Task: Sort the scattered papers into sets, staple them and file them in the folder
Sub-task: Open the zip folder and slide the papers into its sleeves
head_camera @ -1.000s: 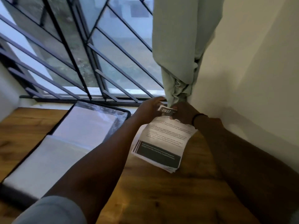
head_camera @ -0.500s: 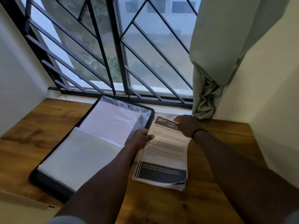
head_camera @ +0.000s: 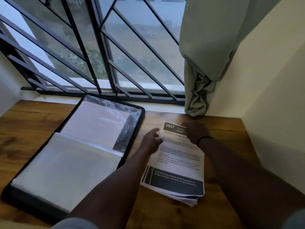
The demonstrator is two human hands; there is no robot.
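The stack of white printed papers with black header bands (head_camera: 177, 161) lies on the brown wooden desk (head_camera: 231, 146) just right of the open black plastic-sleeved folder (head_camera: 72, 154), its long axis running away from the person. Both hands meet it at the far end: the left hand (head_camera: 151, 141) touches the left edge with loosely spread fingers, the right hand (head_camera: 195, 132) pinches the top corner. Its near edges are fanned, not squared.
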